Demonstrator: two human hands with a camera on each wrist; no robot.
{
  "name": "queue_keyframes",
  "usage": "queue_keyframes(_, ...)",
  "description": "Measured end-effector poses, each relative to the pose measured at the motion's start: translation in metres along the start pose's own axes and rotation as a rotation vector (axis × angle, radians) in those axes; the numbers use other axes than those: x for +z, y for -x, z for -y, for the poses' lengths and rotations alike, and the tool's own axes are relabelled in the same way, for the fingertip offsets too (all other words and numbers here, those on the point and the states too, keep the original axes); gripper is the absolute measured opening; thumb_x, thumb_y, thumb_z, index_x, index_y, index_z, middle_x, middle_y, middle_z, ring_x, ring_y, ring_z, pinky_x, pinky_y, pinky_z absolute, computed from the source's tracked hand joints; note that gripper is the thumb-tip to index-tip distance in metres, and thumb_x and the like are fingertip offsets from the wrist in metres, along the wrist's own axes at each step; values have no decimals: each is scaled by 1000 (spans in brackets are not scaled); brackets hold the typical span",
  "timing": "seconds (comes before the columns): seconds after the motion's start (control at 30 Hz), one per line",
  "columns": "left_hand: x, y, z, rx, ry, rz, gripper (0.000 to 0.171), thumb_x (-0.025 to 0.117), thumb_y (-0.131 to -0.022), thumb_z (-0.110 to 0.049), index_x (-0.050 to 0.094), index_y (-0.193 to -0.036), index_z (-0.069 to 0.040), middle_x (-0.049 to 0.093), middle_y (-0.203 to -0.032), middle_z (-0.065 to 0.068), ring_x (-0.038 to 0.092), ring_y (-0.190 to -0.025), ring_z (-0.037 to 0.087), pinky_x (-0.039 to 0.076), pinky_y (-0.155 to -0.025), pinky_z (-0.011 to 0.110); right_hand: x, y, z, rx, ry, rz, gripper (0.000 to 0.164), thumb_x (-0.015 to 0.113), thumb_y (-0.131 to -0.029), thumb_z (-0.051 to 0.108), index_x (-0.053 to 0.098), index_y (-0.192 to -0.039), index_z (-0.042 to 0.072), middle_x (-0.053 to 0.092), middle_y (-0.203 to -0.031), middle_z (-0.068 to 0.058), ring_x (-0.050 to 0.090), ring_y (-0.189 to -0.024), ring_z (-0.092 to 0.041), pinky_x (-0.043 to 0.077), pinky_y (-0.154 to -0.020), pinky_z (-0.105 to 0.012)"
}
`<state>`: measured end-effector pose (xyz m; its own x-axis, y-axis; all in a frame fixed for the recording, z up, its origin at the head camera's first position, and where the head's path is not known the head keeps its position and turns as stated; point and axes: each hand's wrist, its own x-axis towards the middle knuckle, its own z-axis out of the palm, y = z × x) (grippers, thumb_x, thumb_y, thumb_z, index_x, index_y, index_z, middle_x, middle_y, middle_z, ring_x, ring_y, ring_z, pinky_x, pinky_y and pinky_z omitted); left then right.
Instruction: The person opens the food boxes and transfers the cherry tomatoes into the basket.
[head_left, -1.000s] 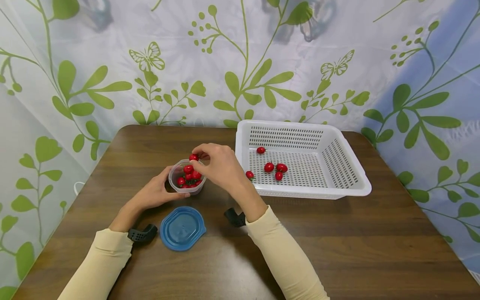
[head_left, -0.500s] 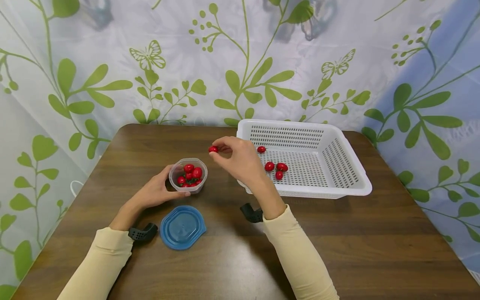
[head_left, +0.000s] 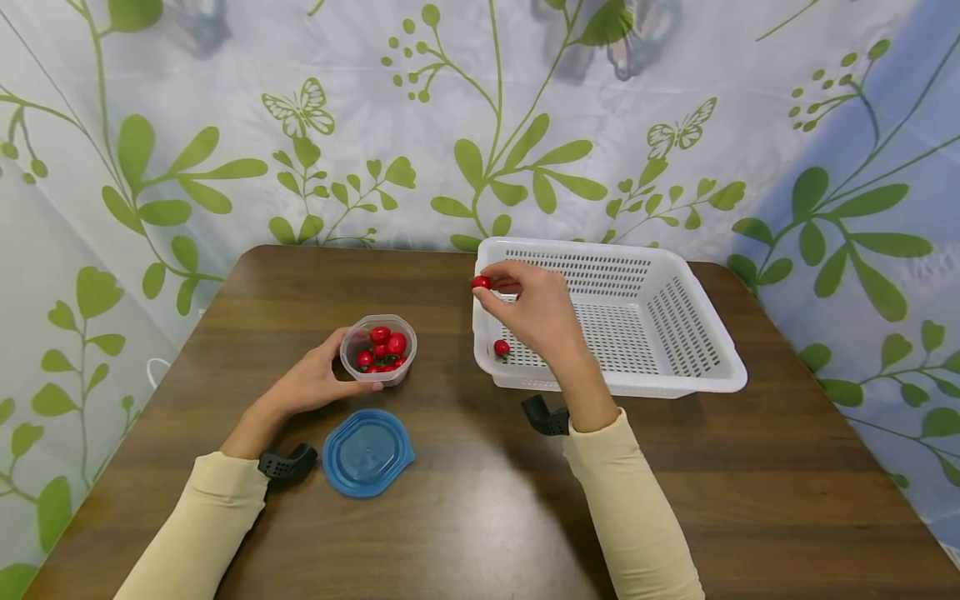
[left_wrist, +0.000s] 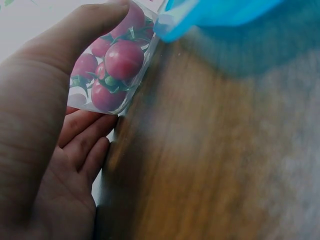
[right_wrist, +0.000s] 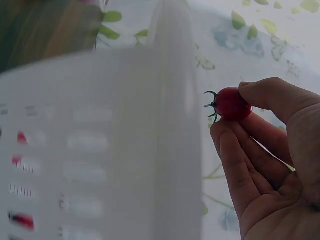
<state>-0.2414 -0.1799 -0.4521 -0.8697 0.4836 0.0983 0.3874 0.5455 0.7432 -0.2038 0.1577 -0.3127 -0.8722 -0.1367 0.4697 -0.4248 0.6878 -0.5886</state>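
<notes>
My left hand [head_left: 311, 379] grips a small clear plastic container [head_left: 347, 360], thumb on the near side and fingers round the left. Several cherry tomatoes [left_wrist: 124, 60] with green stems lie inside it. My right hand [head_left: 536, 308] pinches one cherry tomato [right_wrist: 233, 104] between thumb and fingertips, above the left rim of a white plastic basket [head_left: 716, 333]. Green sepals on that tomato show in the right wrist view. Another cherry tomato [head_left: 502, 347] rests in the basket's near left corner; the hand hides part of the basket floor.
A blue lid [head_left: 367, 452] lies flat on the brown wooden table [head_left: 465, 517], in front of the container. Behind the table hangs a leaf-patterned curtain [head_left: 420, 183]. Each wrist wears a black strap-like device [head_left: 546, 415].
My right hand has moved right with the cherry tomato, from over the container to the basket's left rim. My left hand has stayed on the container.
</notes>
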Motion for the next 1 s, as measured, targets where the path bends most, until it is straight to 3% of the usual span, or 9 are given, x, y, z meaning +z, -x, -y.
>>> queue_keyframes(0.33, -5, -1, 2, -17, 6, 8, 85, 88, -82, -39, 42, -147, -10, 50, -152, 14, 47, -141, 37, 35, -117, 62, -27, 1, -21, 101, 17, -46, 22, 80, -91, 24, 77, -109, 11, 79, -101, -6, 77, -94, -24, 58, -93, -41)
queue_keyframes(0.63, -7, -4, -1, -12, 16, 22, 86, 88, -82, -38, 41, -148, -8, 50, -153, 15, 47, -141, 37, 35, -117, 61, -43, 4, -41, 181, 78, -70, 26, 78, -92, 25, 77, -113, 9, 78, -104, -10, 76, -98, -28, 58, -92, -44)
queue_keyframes(1.0, -14, -11, 8, -1, 20, 34, 87, 87, -82, -40, 41, -149, -9, 50, -153, 14, 48, -140, 35, 37, -116, 60, -64, 9, -69, 305, 161, -25, 28, 70, -98, 23, 72, -119, 5, 75, -113, -16, 73, -105, -34, 57, -93, -51)
